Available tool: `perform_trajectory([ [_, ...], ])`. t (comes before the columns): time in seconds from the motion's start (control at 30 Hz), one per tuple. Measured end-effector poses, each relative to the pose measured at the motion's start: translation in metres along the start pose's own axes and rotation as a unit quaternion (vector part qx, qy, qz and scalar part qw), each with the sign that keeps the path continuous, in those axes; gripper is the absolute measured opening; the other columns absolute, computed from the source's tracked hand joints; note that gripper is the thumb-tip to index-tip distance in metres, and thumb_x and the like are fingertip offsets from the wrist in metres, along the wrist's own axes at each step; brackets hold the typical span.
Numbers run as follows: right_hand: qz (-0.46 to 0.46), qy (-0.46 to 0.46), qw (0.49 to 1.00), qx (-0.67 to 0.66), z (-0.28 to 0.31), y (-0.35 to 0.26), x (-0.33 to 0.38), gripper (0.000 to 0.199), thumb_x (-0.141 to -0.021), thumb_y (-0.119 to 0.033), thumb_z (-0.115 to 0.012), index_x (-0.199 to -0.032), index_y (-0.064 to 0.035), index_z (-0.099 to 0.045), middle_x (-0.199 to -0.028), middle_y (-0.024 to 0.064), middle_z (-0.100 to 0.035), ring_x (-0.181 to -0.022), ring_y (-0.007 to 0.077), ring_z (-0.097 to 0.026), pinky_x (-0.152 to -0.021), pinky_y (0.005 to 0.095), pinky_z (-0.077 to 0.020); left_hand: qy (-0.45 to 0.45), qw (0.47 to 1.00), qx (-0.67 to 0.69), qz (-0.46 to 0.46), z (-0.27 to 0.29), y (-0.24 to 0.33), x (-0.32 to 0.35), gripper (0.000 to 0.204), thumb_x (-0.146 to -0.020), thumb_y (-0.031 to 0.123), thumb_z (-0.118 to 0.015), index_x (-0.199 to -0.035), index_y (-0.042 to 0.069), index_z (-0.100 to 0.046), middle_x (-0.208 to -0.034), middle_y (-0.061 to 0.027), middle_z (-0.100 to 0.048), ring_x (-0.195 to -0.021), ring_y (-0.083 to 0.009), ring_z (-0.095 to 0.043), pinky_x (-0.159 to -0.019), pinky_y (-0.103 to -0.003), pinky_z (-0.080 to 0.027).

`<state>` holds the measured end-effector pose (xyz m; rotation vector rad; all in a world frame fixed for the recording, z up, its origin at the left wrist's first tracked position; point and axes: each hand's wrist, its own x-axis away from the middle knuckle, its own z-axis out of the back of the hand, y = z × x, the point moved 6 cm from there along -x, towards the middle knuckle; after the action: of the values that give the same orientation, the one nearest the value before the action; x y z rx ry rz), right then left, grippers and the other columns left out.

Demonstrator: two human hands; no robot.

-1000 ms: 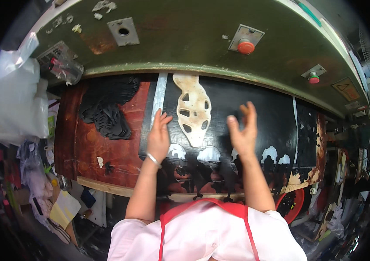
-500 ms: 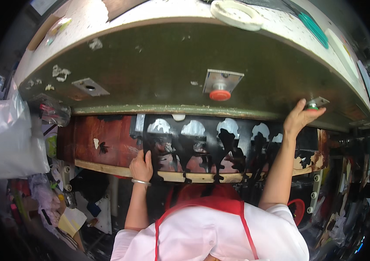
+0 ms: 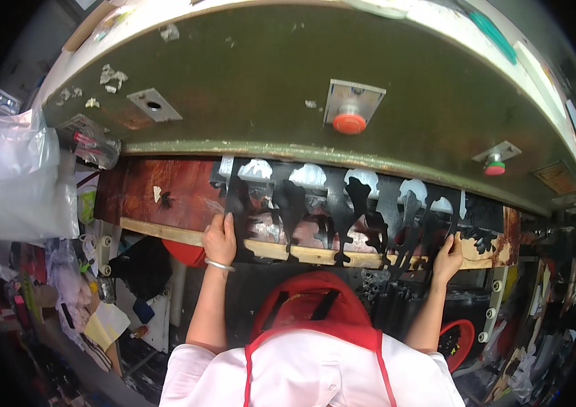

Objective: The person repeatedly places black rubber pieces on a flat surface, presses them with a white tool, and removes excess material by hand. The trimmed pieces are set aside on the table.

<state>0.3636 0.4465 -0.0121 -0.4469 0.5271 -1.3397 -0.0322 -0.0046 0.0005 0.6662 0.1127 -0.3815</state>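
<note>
A black sheet with several rounded shapes cut out of it lies across the reddish-brown bed beneath a wide green machine beam. Its ragged strips hang over the light wooden edge toward me. My left hand, a bangle at its wrist, is closed on the sheet's left edge with the thumb up. At the right edge, my right hand pinches the sheet. Pale and reddish surface shows through the cut-outs, and the sheet's far side runs under the beam.
On the beam's front sit a red push button and a green-and-red button. A clear plastic bag hangs at the left. Below right stands a red tub. Black scraps lie on the bed's right end.
My right hand has left the green-and-red button and come down to the sheet's right edge. My left hand stays at the left edge. The view has shifted slightly.
</note>
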Motion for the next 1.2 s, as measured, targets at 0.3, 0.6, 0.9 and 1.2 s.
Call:
perform_trajectory([
  [0.3, -0.039, 0.022, 0.982, -0.184, 0.048, 0.038, 0.033, 0.018, -0.096, -0.014, -0.061, -0.104, 0.0006, -0.059, -0.088, 0.0052, -0.063, -0.078, 0.0105, -0.06, -0.071, 0.024, -0.0497, -0.171, 0.978, 0.063, 0.105, 0.032, -0.025, 0.061, 0.027, -0.099, 0.024, -0.051, -0.086, 0.001, -0.056, -0.07, -0.0198, -0.056, -0.067, -0.0353, -0.057, -0.065, -0.044, -0.046],
  [0.6, 0.178, -0.186, 0.913, -0.317, -0.052, -0.227, 0.116, 0.043, -0.093, -0.01, -0.059, -0.134, -0.0082, -0.046, -0.111, 0.0125, -0.065, -0.098, 0.0198, -0.061, -0.089, 0.0319, -0.048, -0.043, 0.954, 0.015, -0.295, 0.009, 0.137, 0.004, 0.029, -0.079, 0.028, -0.073, -0.095, 0.006, -0.061, -0.082, -0.0104, -0.062, -0.076, -0.0304, -0.061, -0.066, -0.04, -0.051],
  [0.9, 0.254, -0.246, 0.919, -0.173, -0.049, -0.251, 0.205, 0.053, -0.08, -0.009, -0.072, -0.128, 0.0009, -0.051, -0.118, 0.0211, -0.059, -0.117, 0.036, -0.051, -0.101, 0.0438, -0.0419, -0.079, 0.981, 0.048, -0.169, 0.048, 0.104, 0.026, 0.01, -0.08, 0.008, -0.067, -0.083, 0.002, -0.061, -0.084, -0.0118, -0.062, -0.071, -0.031, -0.062, -0.062, -0.038, -0.052],
  [1.2, 0.319, -0.217, 0.913, -0.13, -0.09, -0.293, 0.298, 0.112, -0.056, -0.019, -0.088, -0.148, -0.0069, -0.026, -0.143, 0.0432, -0.013, -0.134, 0.0609, -0.014, -0.108, 0.061, -0.0275, -0.132, 0.963, -0.105, -0.209, 0.051, 0.049, 0.081, 0.049, -0.084, 0.009, -0.064, -0.13, -0.002, -0.052, -0.142, -0.0194, -0.045, -0.134, -0.0364, -0.041, -0.11, -0.053, -0.03],
])
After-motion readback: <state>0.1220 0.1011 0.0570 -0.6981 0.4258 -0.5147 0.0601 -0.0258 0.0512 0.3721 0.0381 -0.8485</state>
